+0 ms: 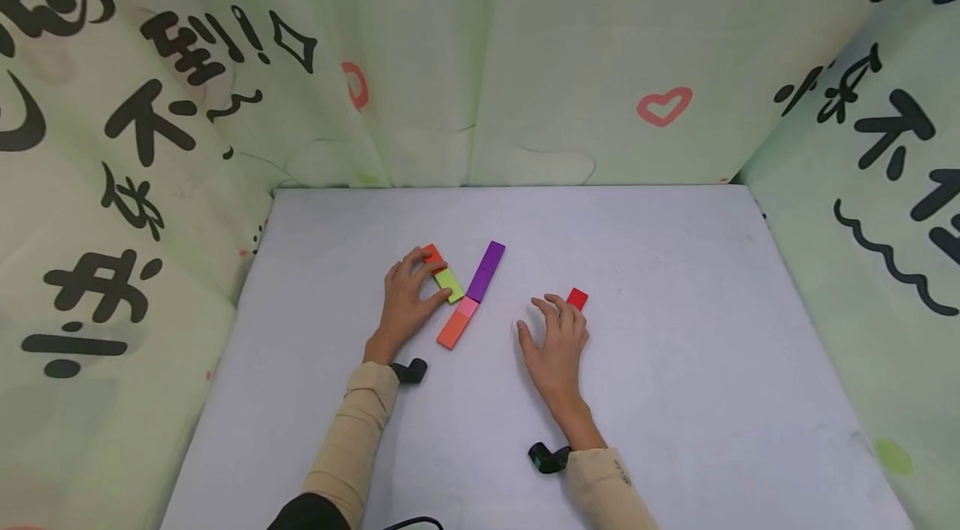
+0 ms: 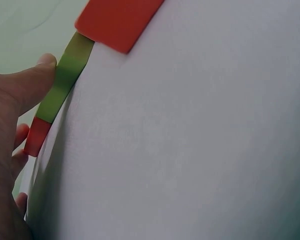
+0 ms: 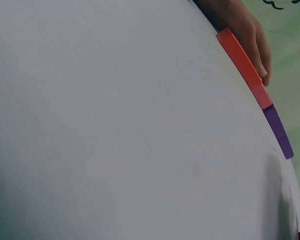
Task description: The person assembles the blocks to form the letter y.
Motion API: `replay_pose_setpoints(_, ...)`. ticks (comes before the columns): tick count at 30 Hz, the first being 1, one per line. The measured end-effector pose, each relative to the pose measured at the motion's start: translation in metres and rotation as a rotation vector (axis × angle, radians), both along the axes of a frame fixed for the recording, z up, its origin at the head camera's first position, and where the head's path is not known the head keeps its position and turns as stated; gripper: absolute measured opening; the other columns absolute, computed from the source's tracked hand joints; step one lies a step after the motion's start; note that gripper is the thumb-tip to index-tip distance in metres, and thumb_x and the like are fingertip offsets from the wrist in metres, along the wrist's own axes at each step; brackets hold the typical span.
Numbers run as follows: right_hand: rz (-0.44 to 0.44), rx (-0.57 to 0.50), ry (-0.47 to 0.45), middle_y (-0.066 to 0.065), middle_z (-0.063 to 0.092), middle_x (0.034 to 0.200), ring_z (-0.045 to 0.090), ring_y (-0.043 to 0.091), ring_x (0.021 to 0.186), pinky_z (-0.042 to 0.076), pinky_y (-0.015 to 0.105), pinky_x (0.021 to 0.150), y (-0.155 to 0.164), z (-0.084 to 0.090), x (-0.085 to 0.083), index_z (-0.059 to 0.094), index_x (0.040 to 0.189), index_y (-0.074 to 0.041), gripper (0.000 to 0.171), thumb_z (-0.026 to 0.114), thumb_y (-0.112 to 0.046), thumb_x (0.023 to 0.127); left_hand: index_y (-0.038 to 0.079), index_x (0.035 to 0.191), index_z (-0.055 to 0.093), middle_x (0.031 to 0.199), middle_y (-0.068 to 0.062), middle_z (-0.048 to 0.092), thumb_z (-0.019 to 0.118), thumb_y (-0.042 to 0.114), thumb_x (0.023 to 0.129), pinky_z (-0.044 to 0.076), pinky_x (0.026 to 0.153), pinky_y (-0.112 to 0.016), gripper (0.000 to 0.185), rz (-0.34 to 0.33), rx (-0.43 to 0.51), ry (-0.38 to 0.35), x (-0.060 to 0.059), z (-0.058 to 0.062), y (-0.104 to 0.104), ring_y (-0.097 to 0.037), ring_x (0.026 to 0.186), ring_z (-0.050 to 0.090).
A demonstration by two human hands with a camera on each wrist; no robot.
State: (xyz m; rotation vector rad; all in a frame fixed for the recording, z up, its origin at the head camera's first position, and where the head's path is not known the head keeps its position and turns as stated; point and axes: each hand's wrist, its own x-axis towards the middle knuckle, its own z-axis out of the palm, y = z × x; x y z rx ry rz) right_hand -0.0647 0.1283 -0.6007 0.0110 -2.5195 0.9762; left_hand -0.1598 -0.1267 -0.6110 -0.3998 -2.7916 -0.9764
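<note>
On the white table, my left hand (image 1: 406,301) touches a short row made of a lime-green block (image 1: 450,285) and an orange-red block (image 1: 431,253). In the left wrist view its thumb lies along the green block (image 2: 65,82), its other fingers near the red end (image 2: 37,136). Beside it runs a slanted line of purple blocks (image 1: 486,272), a pink block (image 1: 467,307) and an orange block (image 1: 452,330). My right hand (image 1: 558,351) has loosely bent fingers beside a red block (image 1: 577,298), which they partly cover. Whether they touch it cannot be told.
Behind the table (image 1: 675,263) hangs a pale green curtain (image 1: 570,97) with black lettering and red hearts, which also runs along both sides. A black cable (image 1: 416,522) lies at the front edge. Dark wrist cameras (image 1: 550,457) sit at both cuffs.
</note>
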Motion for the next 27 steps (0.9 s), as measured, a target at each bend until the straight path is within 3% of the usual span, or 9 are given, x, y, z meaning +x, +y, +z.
replay_pose_setpoints(11, -0.065, -0.028, 0.033, 0.016, 0.053, 0.137, 0.038, 0.037, 0.130, 0.028, 0.058, 0.098, 0.026, -0.005, -0.007, 0.062, 0.125, -0.007, 0.042, 0.073, -0.012, 0.085, 0.024, 0.125, 0.064, 0.149, -0.005, 0.043, 0.075, 0.039, 0.086, 0.020, 0.118, -0.058, 0.044, 0.004, 0.005, -0.017, -0.001, -0.001, 0.000, -0.026, 0.149, 0.030)
replay_pose_setpoints(19, -0.051, -0.019, -0.048, 0.019, 0.045, 0.148, 0.040, 0.039, 0.136, 0.029, 0.061, 0.102, 0.048, -0.005, -0.010, 0.056, 0.131, -0.004, 0.048, 0.070, -0.006, 0.086, 0.024, 0.126, 0.063, 0.150, -0.005, 0.043, 0.074, 0.041, 0.086, 0.020, 0.119, -0.058, 0.045, 0.005, -0.008, -0.021, -0.001, -0.002, 0.000, -0.025, 0.149, 0.030)
replay_pose_setpoints(27, 0.039, 0.053, -0.167, 0.017, 0.043, 0.150, 0.037, 0.038, 0.139, 0.029, 0.061, 0.105, 0.065, 0.001, -0.010, 0.049, 0.141, -0.005, 0.055, 0.068, -0.012, 0.090, 0.024, 0.126, 0.063, 0.149, -0.005, 0.044, 0.075, 0.041, 0.085, 0.020, 0.119, -0.058, 0.045, 0.002, -0.004, -0.018, -0.001, -0.002, 0.000, -0.025, 0.149, 0.030)
